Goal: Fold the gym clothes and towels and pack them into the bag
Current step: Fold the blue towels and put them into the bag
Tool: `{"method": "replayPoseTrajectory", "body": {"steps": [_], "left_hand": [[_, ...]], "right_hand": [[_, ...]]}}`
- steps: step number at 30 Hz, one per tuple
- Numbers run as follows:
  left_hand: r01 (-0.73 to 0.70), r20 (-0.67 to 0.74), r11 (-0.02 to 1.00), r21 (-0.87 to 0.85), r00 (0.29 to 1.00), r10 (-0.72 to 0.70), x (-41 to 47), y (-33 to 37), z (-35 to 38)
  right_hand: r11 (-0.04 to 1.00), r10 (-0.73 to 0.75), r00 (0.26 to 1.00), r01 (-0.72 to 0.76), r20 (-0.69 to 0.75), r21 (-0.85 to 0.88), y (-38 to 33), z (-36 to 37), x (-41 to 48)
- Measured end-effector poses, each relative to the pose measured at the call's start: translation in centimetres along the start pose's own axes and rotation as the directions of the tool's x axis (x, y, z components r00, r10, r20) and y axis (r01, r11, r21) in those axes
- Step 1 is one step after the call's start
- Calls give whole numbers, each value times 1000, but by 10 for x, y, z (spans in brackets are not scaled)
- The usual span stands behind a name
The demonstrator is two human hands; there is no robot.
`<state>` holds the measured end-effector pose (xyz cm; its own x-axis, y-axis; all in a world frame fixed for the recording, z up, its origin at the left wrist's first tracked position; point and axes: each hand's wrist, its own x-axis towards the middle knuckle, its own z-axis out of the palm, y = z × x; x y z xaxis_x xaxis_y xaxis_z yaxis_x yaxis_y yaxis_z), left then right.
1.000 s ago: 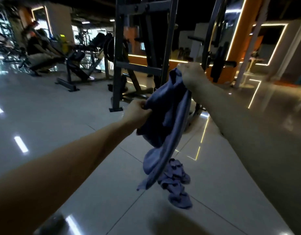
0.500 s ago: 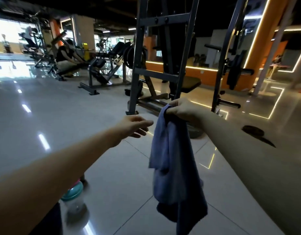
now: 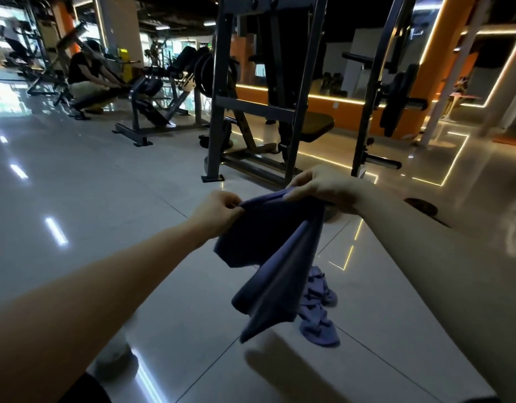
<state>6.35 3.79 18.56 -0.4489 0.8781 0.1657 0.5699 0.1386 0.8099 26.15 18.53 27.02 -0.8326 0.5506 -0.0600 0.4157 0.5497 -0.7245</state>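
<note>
A blue-purple towel (image 3: 268,257) hangs in the air in front of me, held by its top edge. My left hand (image 3: 219,212) pinches the left corner of that edge. My right hand (image 3: 320,186) grips the edge a little to the right and slightly higher. The cloth drapes down in loose folds to a point near the floor. A second blue-purple cloth (image 3: 319,312) lies crumpled on the tiles, partly hidden behind the hanging towel. No bag is in view.
A dark steel rack (image 3: 259,106) with a bench stands just beyond my hands. More gym machines (image 3: 152,94) and a crouching person (image 3: 88,80) are at the far left. Glossy grey floor tiles (image 3: 91,199) spread to the left. A pale bottle-like object (image 3: 114,353) shows under my left forearm.
My left hand, which had let go and hung open beside the towel, has taken hold of its top edge again. Both hands now hold the towel lower, and the cloth is spread between them.
</note>
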Motion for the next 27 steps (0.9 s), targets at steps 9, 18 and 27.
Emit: {"method": "replayPoseTrajectory", "body": {"steps": [9,18,27], "left_hand": [[344,213,873,-346,935,-285,15,-27,-8],[306,253,913,-270,937,-240,15,-24,-10],[331,277,844,-422,934,-228,13,-41,-39]], "right_hand": [[979,172,981,-180,94,92,62,5,3],[972,236,971,-234,-38,34,82,10,9],[963,223,974,-216,-28,159,88,7,8]]}}
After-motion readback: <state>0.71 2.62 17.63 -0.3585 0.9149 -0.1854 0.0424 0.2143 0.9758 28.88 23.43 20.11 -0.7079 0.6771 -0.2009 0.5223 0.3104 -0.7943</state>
